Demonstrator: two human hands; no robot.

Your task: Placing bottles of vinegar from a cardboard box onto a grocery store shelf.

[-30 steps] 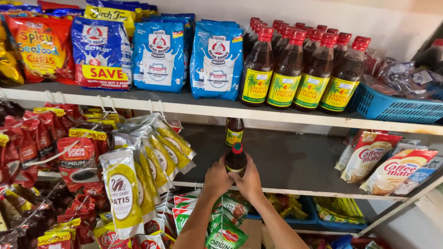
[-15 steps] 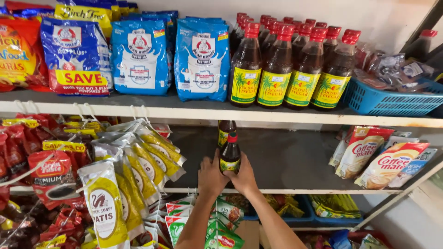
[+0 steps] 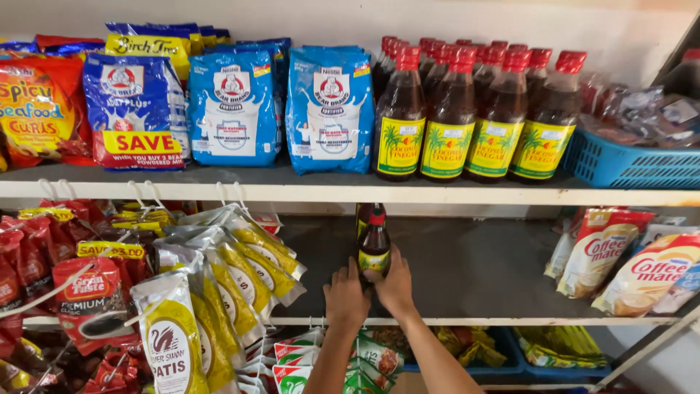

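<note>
We are cupping the small dark bottle (image 3: 373, 246) with our left hand (image 3: 345, 297) and right hand (image 3: 394, 286), fingers pressed against its base on the middle shelf (image 3: 474, 281). We are keeping it upright, lining it up squarely before the bottle behind it (image 3: 362, 215).

On the middle shelf (image 3: 467, 270) my left hand (image 3: 345, 298) and right hand (image 3: 396, 286) flank a small bottle (image 3: 374, 244); another bottle (image 3: 362, 217) stands just behind it. Hanging sachets (image 3: 240, 266) lie to its left, creamer pouches (image 3: 627, 259) well to the right, and vinegar bottles (image 3: 467, 117) on the shelf above.
</note>
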